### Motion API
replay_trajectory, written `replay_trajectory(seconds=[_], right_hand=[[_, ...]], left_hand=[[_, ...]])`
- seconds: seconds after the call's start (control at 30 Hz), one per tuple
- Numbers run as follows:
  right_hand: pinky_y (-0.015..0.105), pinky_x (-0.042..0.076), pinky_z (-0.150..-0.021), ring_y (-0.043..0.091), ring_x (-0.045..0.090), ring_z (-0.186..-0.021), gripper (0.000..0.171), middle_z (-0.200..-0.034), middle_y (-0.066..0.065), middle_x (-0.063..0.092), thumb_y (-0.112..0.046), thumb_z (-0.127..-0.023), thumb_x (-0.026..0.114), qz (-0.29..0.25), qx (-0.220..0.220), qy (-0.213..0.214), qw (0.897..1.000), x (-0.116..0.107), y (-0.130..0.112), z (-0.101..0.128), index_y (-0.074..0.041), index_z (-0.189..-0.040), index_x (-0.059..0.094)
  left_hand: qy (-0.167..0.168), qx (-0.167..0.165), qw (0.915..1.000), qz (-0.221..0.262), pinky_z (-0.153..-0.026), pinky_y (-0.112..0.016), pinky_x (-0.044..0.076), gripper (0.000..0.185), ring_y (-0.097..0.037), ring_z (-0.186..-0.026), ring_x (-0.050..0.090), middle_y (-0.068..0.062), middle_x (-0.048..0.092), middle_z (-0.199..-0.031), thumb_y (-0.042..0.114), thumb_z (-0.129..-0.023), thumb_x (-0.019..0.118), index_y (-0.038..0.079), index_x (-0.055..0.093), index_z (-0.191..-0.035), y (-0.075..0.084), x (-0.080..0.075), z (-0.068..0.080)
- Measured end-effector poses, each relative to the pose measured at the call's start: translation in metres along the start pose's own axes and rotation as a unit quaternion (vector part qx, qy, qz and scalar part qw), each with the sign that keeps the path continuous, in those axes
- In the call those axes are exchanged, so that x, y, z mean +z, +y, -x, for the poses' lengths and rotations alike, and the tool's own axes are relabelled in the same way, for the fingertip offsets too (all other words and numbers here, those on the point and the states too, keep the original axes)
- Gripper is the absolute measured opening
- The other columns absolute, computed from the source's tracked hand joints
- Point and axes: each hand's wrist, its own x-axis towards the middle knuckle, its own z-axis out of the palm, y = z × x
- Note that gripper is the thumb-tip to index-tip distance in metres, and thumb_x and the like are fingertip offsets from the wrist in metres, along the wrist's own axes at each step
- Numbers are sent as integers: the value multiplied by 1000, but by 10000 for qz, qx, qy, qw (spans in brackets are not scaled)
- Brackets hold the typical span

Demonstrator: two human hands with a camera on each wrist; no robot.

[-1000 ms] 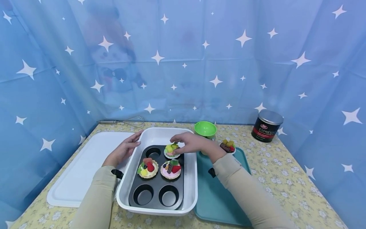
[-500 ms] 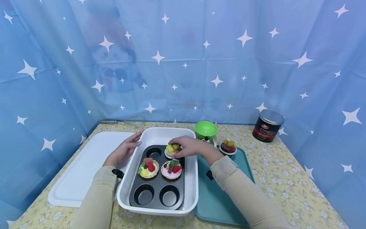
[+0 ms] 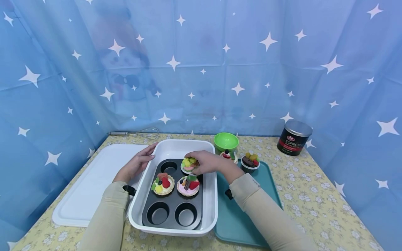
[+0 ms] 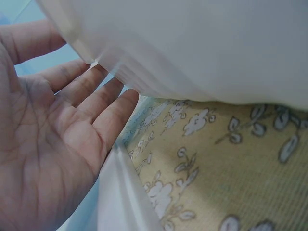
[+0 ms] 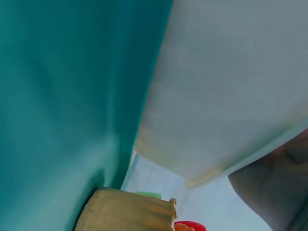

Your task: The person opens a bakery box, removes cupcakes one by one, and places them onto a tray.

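Right hand [image 3: 205, 162] is over the back-right cup of the muffin tin [image 3: 172, 209], fingers curled round a small tart [image 3: 188, 164] with a pale pink base and yellow-green fruit on top. The tart sits at or in that cup; can't tell if it's fully seated.

Left hand [image 3: 138, 164] lies flat, fingers straight, against the outer left wall of the white tub [image 3: 176, 146] and grips nothing. The left wrist view confirms it: open palm [image 4: 43, 144], fingertips touching the tub's rim.

Handling, my read:
- The tart looks light and rigid, likely a plastic toy.
- The toppings stick up and may be loose, so take it by the fluted shell rim, not from above.
- The shell is probably smooth, so a pinch on opposite sides should hold it level.

Around the hands:
- Just nearer than the right hand, two more tarts fill the tin's middle row: yellow one [image 3: 162, 184], pink one [image 3: 188, 185]. The back-left cup and both near cups are bare.
- Right of the right hand is a teal tray [image 3: 238, 223] carrying a chocolate cupcake [image 3: 250, 162] and another small cake [image 3: 228, 155], part hidden.
- Beyond the right hand is a green bowl [image 3: 225, 141]; far right is an espresso tin [image 3: 293, 137].
- Left of the left hand is a white lid [image 3: 84, 188]; beyond it a whisk [image 3: 138, 132] lies on the tabletop [image 3: 314, 202].
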Motion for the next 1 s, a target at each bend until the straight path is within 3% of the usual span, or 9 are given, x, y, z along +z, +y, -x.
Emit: replay_trajectory(seconds=[0.5,0.8,1.0], right_hand=[[29,51,-88,10,56,-101,56,-124,-3,61,-33,-90,76,133,-91,278,9995,4,2,2,-16,-140,57],[28,51,-84,9,56,-97,54,-119,-4,61,-35,-89,78,199,-194,471,9985,5,4,3,-16,-136,59],[29,52,-82,10,56,-99,62,-122,-2,61,-42,-88,77,103,-389,1052,9936,4,7,4,-15,-140,56]], left_hand=[[211,-70,9996,-152,-104,-21,45,67,-27,-151,24,-2,19,-167,9,-104,50,22,20,-163,0,2,1],[86,7,9998,-182,-104,-22,45,69,-30,-151,22,-6,14,-168,10,-105,48,18,13,-164,0,0,1],[71,-6,10000,-56,-104,-22,45,70,-30,-151,21,-6,15,-168,9,-104,50,17,14,-164,0,0,1]])
